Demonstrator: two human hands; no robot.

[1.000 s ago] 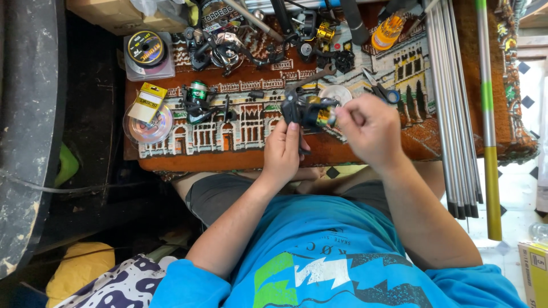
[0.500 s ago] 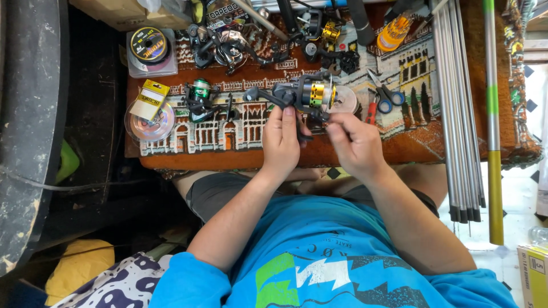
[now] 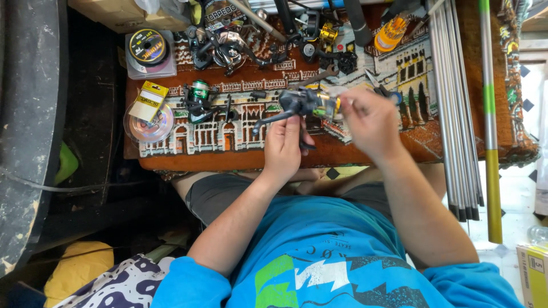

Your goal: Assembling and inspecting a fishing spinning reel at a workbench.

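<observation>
My left hand (image 3: 285,147) grips the stem of a black fishing reel (image 3: 297,104) and holds it above a small table covered with a patterned cloth (image 3: 228,137). My right hand (image 3: 368,122) is at the reel's spool end, fingers pinched on its yellow-green front part (image 3: 326,105). Which piece the fingers hold is blurred. Both forearms reach out from a blue shirt at the bottom of the view.
Another reel with a green spool (image 3: 198,100) lies left of my hands. Line spools (image 3: 147,117) and a boxed spool (image 3: 146,52) sit at the table's left. More reels and parts (image 3: 228,45) crowd the back. Blue-handled scissors (image 3: 388,91) and several rod sections (image 3: 451,102) lie right.
Both hands and the reel have shifted slightly across the table. My right hand has moved from under the reel up to its spool end.
</observation>
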